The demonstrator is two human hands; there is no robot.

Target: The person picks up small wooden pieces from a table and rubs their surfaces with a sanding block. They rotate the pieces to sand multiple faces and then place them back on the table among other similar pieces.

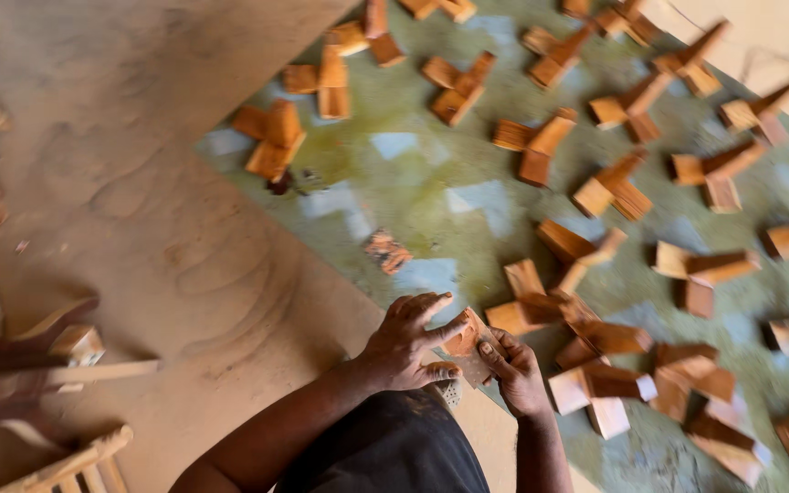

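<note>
Both hands gripped one small wood block low in the frame — left hand with fingers curled over its top, right hand pinching its side. Dozens of glued wood pieces already lay drying across the green floor; a few loose pieces waited beside the hands.

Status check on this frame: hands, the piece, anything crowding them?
Left hand and right hand both grip one small wooden piece. Wooden blocks heaped just right of hands.
</note>
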